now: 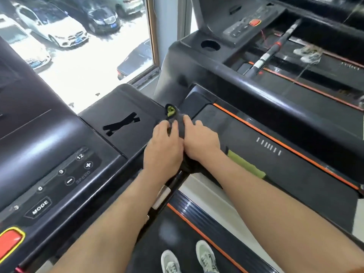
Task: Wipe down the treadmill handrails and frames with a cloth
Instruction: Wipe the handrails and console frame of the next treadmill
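A dark grey cloth (178,125) with a lime-green edge lies bunched over the right handrail (173,186) of the black treadmill, where the rail meets the console (65,174). My left hand (164,150) grips the cloth from the left. Pressed against it, my right hand (200,137) holds the same cloth from the right. A green part of the cloth (246,164) hangs below my right wrist. Most of the handrail is hidden under my hands and forearms.
The console has speed buttons and a red stop key (9,241) at lower left. A second treadmill (256,79) stands close on the right with its own rail. A window (84,46) ahead overlooks parked cars. My shoes (189,259) stand on the belt.
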A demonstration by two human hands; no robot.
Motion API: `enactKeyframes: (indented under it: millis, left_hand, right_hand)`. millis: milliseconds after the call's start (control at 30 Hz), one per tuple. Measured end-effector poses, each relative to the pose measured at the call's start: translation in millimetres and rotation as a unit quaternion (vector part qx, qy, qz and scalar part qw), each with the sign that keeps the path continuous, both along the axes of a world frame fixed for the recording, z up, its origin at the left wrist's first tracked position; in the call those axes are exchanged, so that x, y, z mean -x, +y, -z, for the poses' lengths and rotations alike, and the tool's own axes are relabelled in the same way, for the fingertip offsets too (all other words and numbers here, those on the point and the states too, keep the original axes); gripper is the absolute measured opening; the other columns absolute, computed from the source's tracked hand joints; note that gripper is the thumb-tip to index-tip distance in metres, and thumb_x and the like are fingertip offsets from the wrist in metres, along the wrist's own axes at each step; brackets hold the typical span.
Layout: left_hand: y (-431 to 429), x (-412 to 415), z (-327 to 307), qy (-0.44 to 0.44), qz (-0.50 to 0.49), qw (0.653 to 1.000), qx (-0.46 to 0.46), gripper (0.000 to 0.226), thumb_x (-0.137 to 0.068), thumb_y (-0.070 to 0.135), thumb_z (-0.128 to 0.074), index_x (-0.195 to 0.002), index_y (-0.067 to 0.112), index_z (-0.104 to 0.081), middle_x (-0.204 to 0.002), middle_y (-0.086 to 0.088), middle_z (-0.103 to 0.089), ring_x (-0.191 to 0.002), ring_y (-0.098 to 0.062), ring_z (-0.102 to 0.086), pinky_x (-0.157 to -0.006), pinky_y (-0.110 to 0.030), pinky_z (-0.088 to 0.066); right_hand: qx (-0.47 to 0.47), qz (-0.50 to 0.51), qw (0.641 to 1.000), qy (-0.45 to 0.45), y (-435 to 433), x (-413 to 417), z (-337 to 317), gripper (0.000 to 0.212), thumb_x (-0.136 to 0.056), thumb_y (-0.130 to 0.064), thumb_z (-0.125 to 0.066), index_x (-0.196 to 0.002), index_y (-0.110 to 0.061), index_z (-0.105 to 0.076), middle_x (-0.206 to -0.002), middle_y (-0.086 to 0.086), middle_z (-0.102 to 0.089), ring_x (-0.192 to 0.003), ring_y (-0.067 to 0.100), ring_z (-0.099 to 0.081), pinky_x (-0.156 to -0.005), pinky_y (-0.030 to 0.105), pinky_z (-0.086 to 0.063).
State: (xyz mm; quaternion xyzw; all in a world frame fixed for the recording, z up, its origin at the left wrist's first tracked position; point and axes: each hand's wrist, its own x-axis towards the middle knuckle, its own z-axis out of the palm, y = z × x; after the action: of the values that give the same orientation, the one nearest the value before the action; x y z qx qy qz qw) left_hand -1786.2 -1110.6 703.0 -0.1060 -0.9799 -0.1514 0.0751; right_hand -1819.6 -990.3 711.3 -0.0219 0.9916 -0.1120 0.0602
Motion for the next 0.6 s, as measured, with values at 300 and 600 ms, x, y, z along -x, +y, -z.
enactKeyframes:
  millis: [300, 600]
  left_hand:
    - [43, -39, 1, -0.078, -0.052, 0.995, -0.023, 0.06, -0.097, 0.022, -0.041, -0.153, 0.021, -0.02, -0.142, -0.019, -0.029, -0.119, -0.036, -0.04, -0.085, -0.043, -0.043]
    - [151, -157, 11, -0.025, 0.081, 0.99, 0.114, 0.083, -0.069, 0.032, -0.06, -0.147, 0.01, -0.038, -0.096, -0.009, -0.054, -0.08, -0.027, -0.053, -0.062, -0.037, -0.037]
  right_hand:
    - [0.028, -0.018, 0.999, 0.002, 34, -27, 8, 0.053, -0.097, -0.048, -0.036, -0.145, -0.032, -0.02, -0.121, 0.015, -0.05, -0.099, 0.037, -0.059, -0.074, 0.044, -0.04]
    - [-0.013, 0.001, 0.998, -0.053, 173, -158, -2, 0.079, -0.087, -0.068, -0.04, -0.15, -0.039, -0.002, -0.125, 0.009, -0.05, -0.106, 0.031, -0.058, -0.083, 0.045, -0.049]
